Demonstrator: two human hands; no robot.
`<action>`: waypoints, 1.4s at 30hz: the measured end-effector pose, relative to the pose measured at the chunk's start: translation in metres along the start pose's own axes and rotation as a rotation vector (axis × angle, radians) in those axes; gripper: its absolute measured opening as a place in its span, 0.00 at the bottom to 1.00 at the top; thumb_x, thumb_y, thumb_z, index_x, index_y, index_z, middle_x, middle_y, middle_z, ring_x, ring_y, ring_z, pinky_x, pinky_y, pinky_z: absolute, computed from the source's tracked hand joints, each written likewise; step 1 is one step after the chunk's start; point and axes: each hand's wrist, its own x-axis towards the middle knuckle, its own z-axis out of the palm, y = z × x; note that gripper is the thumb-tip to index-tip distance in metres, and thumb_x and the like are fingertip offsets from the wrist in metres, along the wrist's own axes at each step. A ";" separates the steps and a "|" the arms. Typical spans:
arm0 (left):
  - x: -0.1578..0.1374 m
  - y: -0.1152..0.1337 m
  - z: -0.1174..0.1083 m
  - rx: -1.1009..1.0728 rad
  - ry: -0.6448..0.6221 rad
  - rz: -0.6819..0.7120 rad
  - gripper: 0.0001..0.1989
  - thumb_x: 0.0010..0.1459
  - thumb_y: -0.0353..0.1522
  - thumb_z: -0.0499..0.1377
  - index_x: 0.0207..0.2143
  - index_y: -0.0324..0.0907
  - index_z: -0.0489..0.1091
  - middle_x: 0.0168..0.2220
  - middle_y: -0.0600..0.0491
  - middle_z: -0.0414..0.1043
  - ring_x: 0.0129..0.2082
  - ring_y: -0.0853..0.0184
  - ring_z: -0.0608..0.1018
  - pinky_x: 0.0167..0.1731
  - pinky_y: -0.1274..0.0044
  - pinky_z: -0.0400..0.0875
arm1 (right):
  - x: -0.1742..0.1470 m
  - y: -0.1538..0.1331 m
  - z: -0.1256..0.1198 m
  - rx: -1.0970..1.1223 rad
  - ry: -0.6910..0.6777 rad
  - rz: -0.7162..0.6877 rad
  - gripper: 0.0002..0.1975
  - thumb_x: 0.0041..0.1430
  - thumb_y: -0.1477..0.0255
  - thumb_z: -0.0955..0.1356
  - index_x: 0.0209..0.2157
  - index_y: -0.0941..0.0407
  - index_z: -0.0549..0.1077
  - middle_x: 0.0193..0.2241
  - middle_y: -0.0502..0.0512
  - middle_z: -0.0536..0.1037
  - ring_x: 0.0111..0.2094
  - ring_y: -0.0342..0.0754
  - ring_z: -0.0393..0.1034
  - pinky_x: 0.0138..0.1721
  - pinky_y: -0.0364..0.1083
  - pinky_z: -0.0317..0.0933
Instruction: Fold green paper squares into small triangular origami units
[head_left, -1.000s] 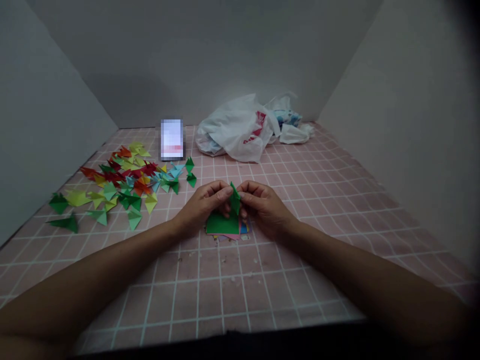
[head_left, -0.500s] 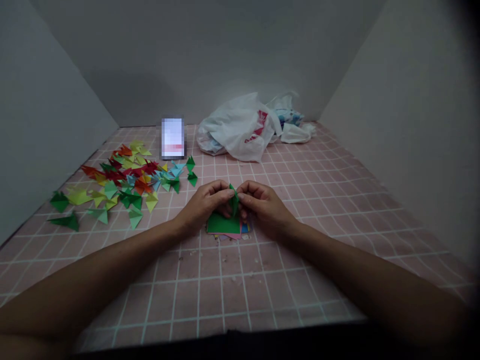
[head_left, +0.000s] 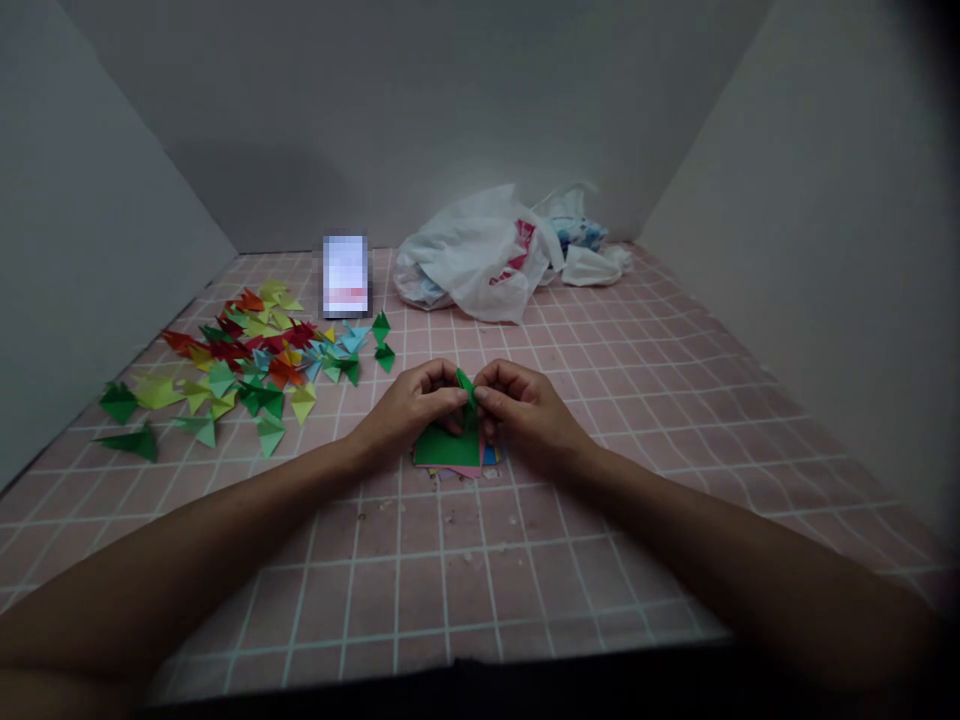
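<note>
Between my two hands is a small folded piece of green paper (head_left: 466, 384), pinched upright with its point facing away from me. My left hand (head_left: 427, 400) is closed on its left side, thumb on top. My right hand (head_left: 519, 402) grips the right side between thumb and fingers. Just below lies a stack of square origami paper (head_left: 448, 449), green on top, with pink and blue edges showing beneath. The fingertips hide part of the folded piece and the far part of the stack.
Many folded paper cranes (head_left: 259, 397) in several colours spread over the left of the pink checked tablecloth (head_left: 600, 590). A lit phone (head_left: 346, 277) stands behind them. White plastic bags (head_left: 480, 255) lie at the back, near the wall. Small scraps dot the cloth in front.
The folded green paper has tilted slightly and looks narrower between my fingers. My right fingertips have shifted a little on it; both hands stay in nearly the same place.
</note>
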 end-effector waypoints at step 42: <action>-0.001 0.001 0.000 -0.002 -0.003 -0.006 0.10 0.54 0.35 0.63 0.35 0.40 0.69 0.29 0.56 0.72 0.27 0.71 0.76 0.31 0.78 0.71 | 0.000 -0.002 -0.002 -0.025 -0.004 0.003 0.10 0.57 0.65 0.72 0.30 0.54 0.68 0.19 0.43 0.69 0.18 0.40 0.64 0.21 0.42 0.59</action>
